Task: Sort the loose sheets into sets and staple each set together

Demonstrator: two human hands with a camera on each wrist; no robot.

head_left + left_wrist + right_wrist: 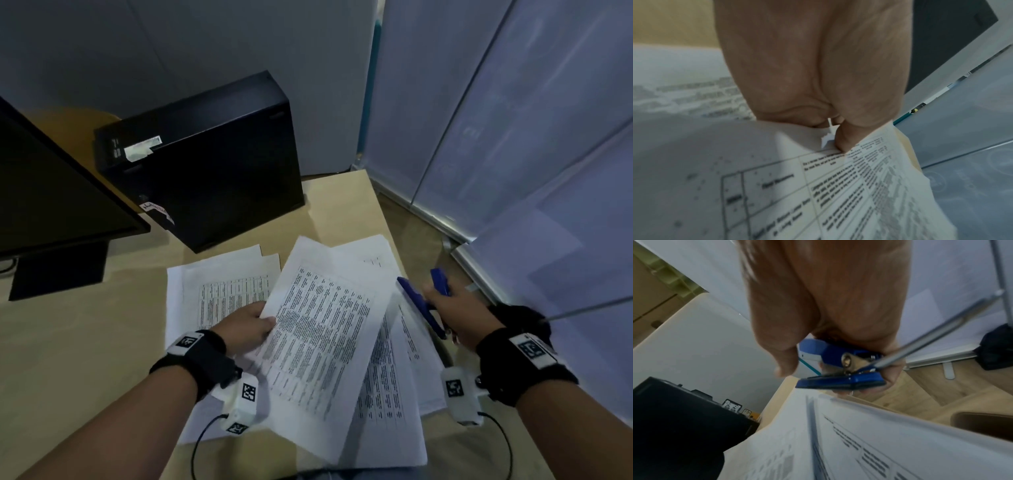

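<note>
At the near right of the tabletop (102, 342), your left hand (245, 327) pinches a set of printed sheets (318, 339) by its edge, lifted off the loose pages, while your right hand (455, 315) grips the blue stapler (419, 305), gaping, likely to bite that set.

A pale beige wooden bench (102, 342) fills the lower half of the head view. At ten o'clock stands a black flat monitor on a dark stand (51, 192); at twelve o'clock a black upright computer case with white stickers (219, 164). A grey-blue wall (205, 41) rises behind. Frosted glass partition panels with metal frames (513, 120) run at two o'clock above a light wooden floor (421, 222). The light is dim.
</note>
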